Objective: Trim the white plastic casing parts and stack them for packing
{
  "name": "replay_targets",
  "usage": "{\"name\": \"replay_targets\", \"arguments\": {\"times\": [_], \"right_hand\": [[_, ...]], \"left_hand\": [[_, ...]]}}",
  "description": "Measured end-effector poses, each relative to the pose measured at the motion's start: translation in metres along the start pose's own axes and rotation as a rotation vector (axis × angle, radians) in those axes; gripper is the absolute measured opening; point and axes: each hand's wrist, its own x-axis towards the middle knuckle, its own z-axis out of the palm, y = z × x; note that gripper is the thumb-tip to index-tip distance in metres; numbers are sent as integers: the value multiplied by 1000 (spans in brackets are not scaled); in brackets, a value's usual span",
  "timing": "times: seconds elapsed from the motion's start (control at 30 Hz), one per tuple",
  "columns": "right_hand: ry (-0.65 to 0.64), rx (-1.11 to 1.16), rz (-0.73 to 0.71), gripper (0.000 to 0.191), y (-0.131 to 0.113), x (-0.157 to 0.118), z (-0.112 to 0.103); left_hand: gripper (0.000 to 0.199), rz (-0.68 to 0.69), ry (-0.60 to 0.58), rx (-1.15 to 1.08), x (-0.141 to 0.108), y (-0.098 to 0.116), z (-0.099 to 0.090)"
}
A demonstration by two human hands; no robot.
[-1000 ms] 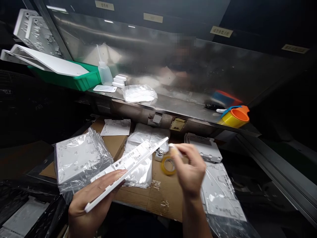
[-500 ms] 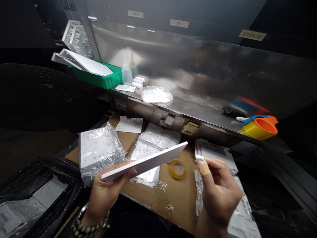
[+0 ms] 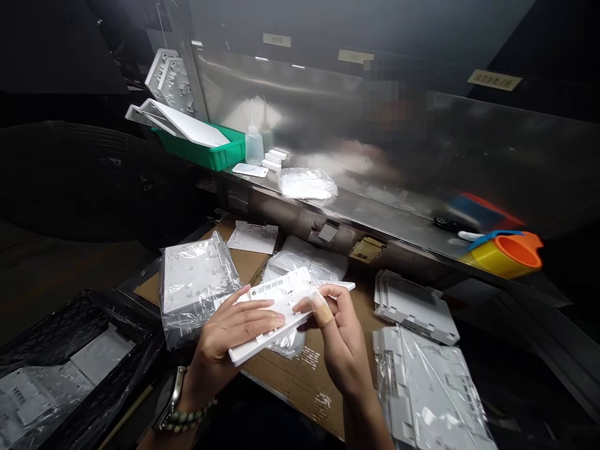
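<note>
My left hand (image 3: 234, 328) grips a white moulded plastic panel (image 3: 281, 290) along its near left side, fingers lying over the ribbed, slotted face. The panel is tilted above the cardboard-covered bench (image 3: 300, 375). At its right part, my right hand (image 3: 344, 340) is pinched on a small white cloth (image 3: 317, 300), pressed to the panel's edge area. A tan plaster wraps that thumb. Behind the panel lie clear plastic bags (image 3: 307, 256), partly hidden. A bagged stack of panels (image 3: 197, 281) stands left of my hands.
To the right are a stack of bare panels (image 3: 415, 306) and bagged panels (image 3: 435, 387). A black crate (image 3: 103, 300) holds more panels at lower left. The metal shelf (image 3: 375, 219) carries a green bin (image 3: 201, 153), a squeeze bottle (image 3: 254, 147) and a yellow-orange tube (image 3: 504, 255).
The panel has turned from edge-on to show its ribbed face. My right hand has moved left with the cloth onto the panel. The tape roll is now hidden.
</note>
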Motion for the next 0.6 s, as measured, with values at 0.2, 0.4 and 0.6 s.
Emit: {"name": "replay_targets", "arguments": {"times": [0.2, 0.4, 0.6], "right_hand": [[316, 10, -181, 15, 37, 2, -2], [141, -134, -253, 12, 48, -23, 3], [16, -453, -338, 19, 11, -33, 4]], "left_hand": [[99, -619, 382, -353, -11, -22, 23], [62, -1207, 279, -1269, 30, -3, 21], [48, -1536, 547, -1470, 62, 13, 11]]}}
